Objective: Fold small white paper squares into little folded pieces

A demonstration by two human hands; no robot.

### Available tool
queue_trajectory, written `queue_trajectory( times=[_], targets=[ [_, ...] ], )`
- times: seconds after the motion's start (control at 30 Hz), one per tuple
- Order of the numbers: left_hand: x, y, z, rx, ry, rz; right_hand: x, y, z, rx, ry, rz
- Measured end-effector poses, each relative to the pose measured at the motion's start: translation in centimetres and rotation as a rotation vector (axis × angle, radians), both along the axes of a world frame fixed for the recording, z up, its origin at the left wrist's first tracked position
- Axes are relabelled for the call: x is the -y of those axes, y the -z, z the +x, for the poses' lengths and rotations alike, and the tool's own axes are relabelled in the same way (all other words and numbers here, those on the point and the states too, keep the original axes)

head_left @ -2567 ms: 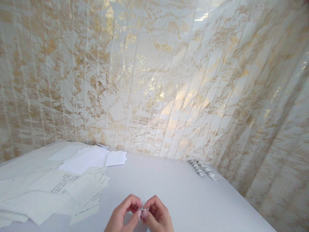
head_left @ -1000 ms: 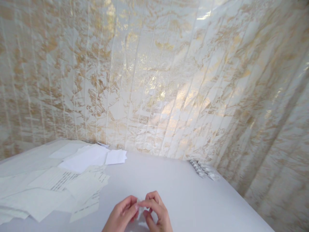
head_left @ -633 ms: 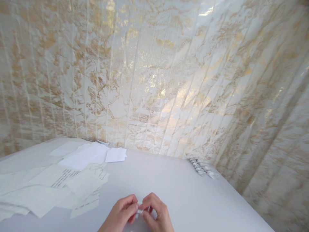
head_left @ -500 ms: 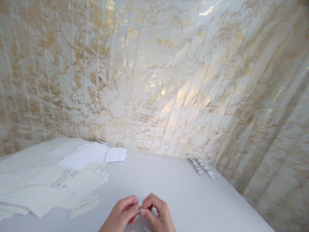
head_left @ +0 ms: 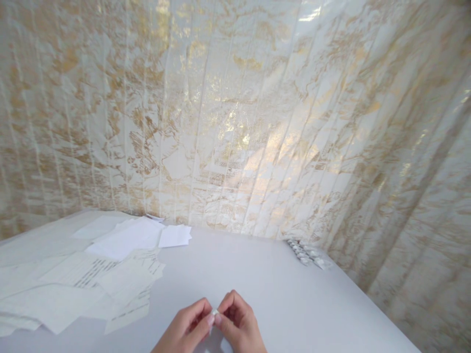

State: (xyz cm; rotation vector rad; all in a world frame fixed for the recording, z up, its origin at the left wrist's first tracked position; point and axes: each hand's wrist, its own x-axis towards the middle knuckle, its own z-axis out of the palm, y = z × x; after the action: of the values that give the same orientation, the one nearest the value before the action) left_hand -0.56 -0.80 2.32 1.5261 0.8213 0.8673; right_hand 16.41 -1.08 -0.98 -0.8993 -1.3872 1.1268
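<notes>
My left hand [head_left: 189,323] and my right hand [head_left: 237,318] meet low in the middle of the head view, just above the table. Thumb and forefinger of each are pinched on a small white piece [head_left: 215,312], perhaps folded paper, though it is too small to name for certain. Both hands' fingertips nearly touch around it. Below them, between the wrists, a bit of white [head_left: 225,345] shows, partly hidden by my right hand.
Printed paper sheets [head_left: 125,294] overlap across the left of the white table [head_left: 257,284]. Blank white papers [head_left: 121,238] lie behind them, with a small stack [head_left: 175,236] alongside. Silvery strips of small bumps [head_left: 307,254] lie at the back right. A patterned curtain [head_left: 221,122] hangs behind.
My fingertips have drawn closer together, and the small white piece now stands up between them. My right hand has shifted slightly up. The view has moved a little.
</notes>
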Motion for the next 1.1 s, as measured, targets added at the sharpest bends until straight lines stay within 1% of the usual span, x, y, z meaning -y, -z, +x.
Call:
queue_trajectory(
  times=[0.13,0.23,0.47,0.57,0.63,0.73,0.8,0.9,1.1],
  targets=[
    [-0.6,0.7,-0.1,-0.002,0.021,-0.001,-0.1,-0.2,0.2,0.041,-0.009,0.021],
    [-1.1,1.2,-0.1,-0.010,0.041,0.005,-0.1,-0.1,0.2,0.063,0.013,0.058],
    [-1.2,0.8,0.1,-0.002,0.039,-0.014,0.1,-0.4,-0.5,0.124,0.126,0.216],
    [-1.2,1.0,0.1,-0.002,0.028,-0.019,0.2,-0.4,-0.4,0.174,0.167,0.258],
    [-1.3,1.3,0.1,-0.008,0.016,-0.019,0.2,-0.2,-0.2,0.200,0.159,0.242],
    [-1.3,1.5,0.1,-0.008,0.011,-0.027,0.0,0.6,0.0,0.201,0.043,0.161],
    [-1.2,1.4,0.2,-0.006,0.017,-0.037,-0.1,1.2,0.0,0.178,0.006,0.142],
    [-1.2,1.3,0.2,0.008,0.029,-0.050,-0.1,1.5,-0.3,0.169,0.032,0.164],
    [-1.7,1.3,0.0,0.034,0.079,-0.075,0.5,1.0,-0.6,0.183,0.056,0.188]
  ],
)
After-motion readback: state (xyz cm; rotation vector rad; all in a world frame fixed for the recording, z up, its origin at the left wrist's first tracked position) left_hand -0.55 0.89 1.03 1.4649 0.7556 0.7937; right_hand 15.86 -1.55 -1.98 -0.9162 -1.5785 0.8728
